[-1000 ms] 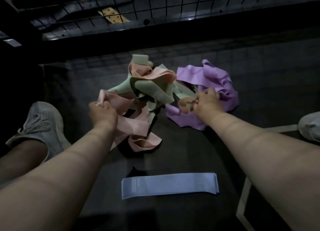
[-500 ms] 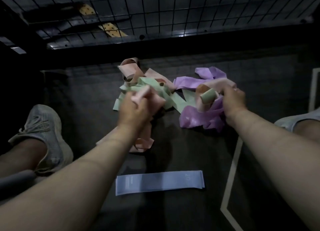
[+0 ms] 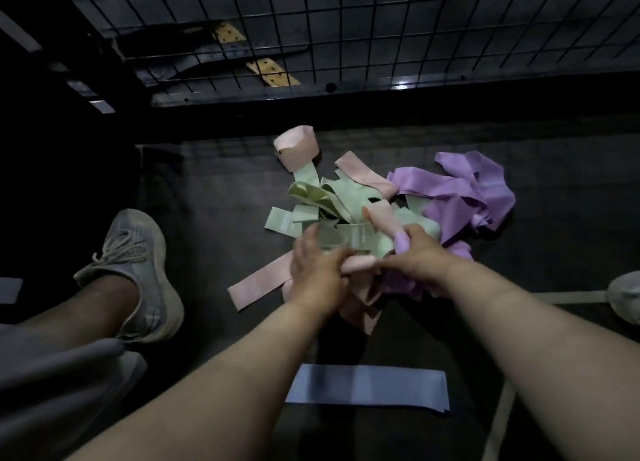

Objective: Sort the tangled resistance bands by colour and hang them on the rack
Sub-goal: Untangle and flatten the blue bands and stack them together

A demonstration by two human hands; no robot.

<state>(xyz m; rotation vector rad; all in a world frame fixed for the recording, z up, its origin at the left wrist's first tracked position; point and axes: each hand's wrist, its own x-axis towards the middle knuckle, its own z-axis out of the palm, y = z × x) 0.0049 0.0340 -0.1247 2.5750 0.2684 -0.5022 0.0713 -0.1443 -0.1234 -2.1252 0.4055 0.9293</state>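
Observation:
A tangle of resistance bands lies on the dark floor mat: pale green bands (image 3: 311, 197) in the middle, pink bands (image 3: 256, 286) at the left and back, purple bands (image 3: 460, 197) on the right. My left hand (image 3: 317, 277) and my right hand (image 3: 420, 256) meet at the near side of the pile. Both grip a rolled pink band (image 3: 360, 265) between them; purple strands also run under my right fingers. A blue band (image 3: 367, 388) lies flat and apart, close to me. The black wire-grid rack (image 3: 346, 28) stands behind the pile.
My left foot in a grey shoe (image 3: 138, 270) rests left of the pile, and the toe of another shoe (image 3: 625, 296) shows at the right edge. A pale line (image 3: 498, 422) is marked on the floor at the lower right.
Both hands came down and together at the near side of the pile. The pile has spread out, with a pink loop now at the back and a pink strip out to the left.

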